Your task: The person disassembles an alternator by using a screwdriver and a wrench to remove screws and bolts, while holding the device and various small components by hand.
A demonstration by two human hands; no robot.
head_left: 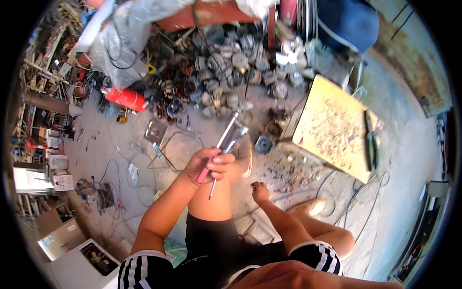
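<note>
My left hand (210, 164) is closed around two tools, held up over my bent knee. One is a long driver (228, 129) with a bright metal shaft and a pink handle that sticks out below my palm. Crossing it is a second shiny metal tool (236, 140), its head bent at the top and its thin tip pointing down. My right hand (260, 192) hangs lower, between my knees, with the fingers curled in. A small dark bit shows at its fingertips, too small to name. Near that hand, a small square blue-grey part (263, 144) lies on the floor.
Right of me stands a low wooden-topped block (332, 127) strewn with small scraps, a pair of dark green-handled pliers (370, 142) along its edge. Ahead lies a heap of metal motor parts (231, 62). A red cylinder (126, 99) is at left; cables (332, 192) cross the floor.
</note>
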